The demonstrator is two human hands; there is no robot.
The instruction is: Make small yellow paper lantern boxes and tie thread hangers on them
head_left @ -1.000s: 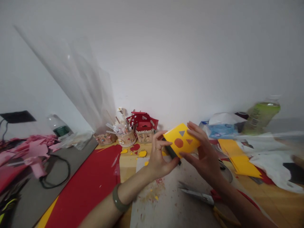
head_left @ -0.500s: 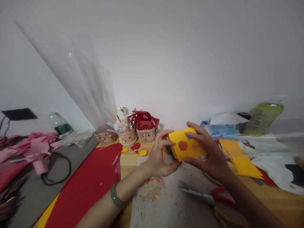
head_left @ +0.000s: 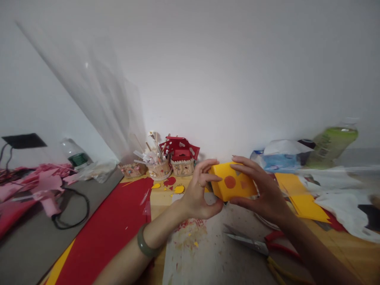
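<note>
I hold a yellow card [head_left: 233,183] up over the table [head_left: 166,198] with both hands. My left hand [head_left: 199,196] pinches its left edge, my right hand [head_left: 263,192] grips its right side, fingers across the top. Scissors [head_left: 252,243] lie below, near my right wrist.

Head-worn view, forward and down, close over craft table [head_left: 166,206]

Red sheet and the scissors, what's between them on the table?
In the head view: the left forearm wearing a green bangle, then a stained white mat with paper scraps.
</note>
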